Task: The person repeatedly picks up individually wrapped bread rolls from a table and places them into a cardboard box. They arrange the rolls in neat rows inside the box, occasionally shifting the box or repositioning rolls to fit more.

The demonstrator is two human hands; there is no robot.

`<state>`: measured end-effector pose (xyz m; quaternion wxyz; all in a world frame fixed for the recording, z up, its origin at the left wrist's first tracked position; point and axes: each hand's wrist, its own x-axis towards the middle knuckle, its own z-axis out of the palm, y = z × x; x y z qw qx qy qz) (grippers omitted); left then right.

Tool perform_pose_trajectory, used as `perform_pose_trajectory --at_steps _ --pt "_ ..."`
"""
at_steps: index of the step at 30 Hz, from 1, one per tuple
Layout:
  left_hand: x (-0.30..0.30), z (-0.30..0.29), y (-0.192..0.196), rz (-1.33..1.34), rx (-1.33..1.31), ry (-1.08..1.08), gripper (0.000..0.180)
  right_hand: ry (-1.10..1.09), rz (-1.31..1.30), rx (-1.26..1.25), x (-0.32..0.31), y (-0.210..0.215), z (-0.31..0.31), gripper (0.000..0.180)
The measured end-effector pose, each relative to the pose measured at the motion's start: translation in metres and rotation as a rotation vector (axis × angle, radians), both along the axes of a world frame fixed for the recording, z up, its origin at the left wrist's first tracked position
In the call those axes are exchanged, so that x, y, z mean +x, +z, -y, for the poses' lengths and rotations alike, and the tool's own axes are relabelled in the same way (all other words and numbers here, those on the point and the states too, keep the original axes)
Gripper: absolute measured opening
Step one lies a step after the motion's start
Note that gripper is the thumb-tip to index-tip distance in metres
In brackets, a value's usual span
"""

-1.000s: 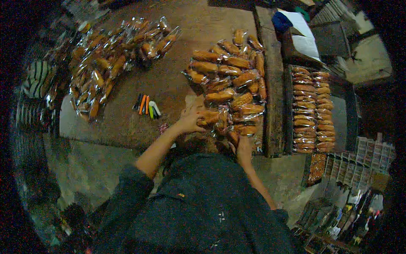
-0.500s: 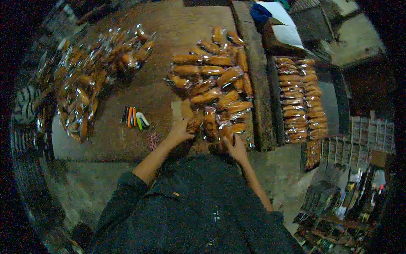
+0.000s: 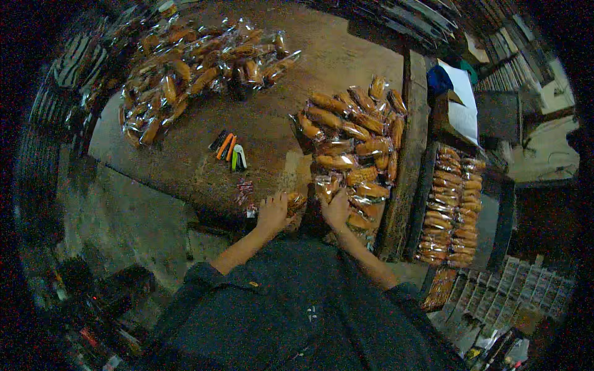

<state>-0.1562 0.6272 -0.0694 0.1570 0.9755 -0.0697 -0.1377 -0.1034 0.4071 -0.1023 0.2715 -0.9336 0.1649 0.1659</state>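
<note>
The right hand (image 3: 336,212) has shifted to another loaf (image 3: 325,183)

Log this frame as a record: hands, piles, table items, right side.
left_hand: left hand touching a bread; grip unclear
right_hand: right hand touching a wrapped bread at the near end of the right pile; grip unclear
right_pile: right pile, breads in clear wrap
left_pile: left pile, wrapped breads, farther from the hands
table: brown table
table_items: slim tools, black, orange, green-white; kind unclear
right_side: wrapped breads in two columns
</note>
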Motion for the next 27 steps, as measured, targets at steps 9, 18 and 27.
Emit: perform_pose_trajectory --at_steps 9,18,27 --pt "0.017 -0.011 -0.035 0.271 0.197 -0.021 0.079 0.614 0.203 -0.330 -0.012 0.036 0.025 0.092" --pt "0.021 -0.019 -0.032 0.036 0.085 -0.252 0.094 0.579 0.378 -0.295 -0.040 0.030 0.023 0.079" --pt "0.036 -0.019 -0.052 0.195 -0.229 -0.173 0.091 0.605 0.173 -0.118 -0.034 0.059 0.030 0.072"
